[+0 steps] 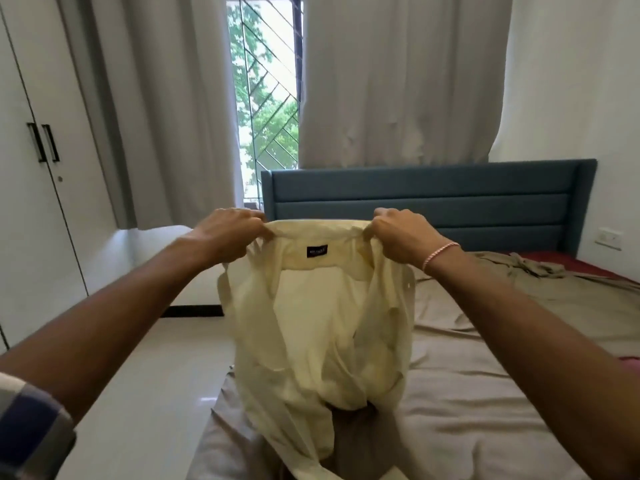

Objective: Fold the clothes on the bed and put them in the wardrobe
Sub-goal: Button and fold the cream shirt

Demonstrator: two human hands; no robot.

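Pale yellow shirt held up in the air over the near left edge of the bed, collar on top, dark label turned toward the camera, lower part bunched down on the bed. Left hand pinching the left end of the collar, right hand pinching the right end. Fingers of both hands curled narrow around the cloth, holding nothing else.

Possible trouble from here, as a judgement only:

- Hanging open and twisted, with front panels and sleeves crumpled below: likely to fold crooked if laid down without shaking and spreading flat first.
- Held very close to the left edge of the bed: danger of a sleeve or hem sliding off the bed onto the floor when put down.
- Gripped only at two small points of thin cloth: easy to lose from one hand during a shake.
- Khaki garment lying at the far side of the bed: easy to forget.
- Wardrobe left of the bed, closed: one free hand needed for opening, so danger of spoiling the fold while carrying.
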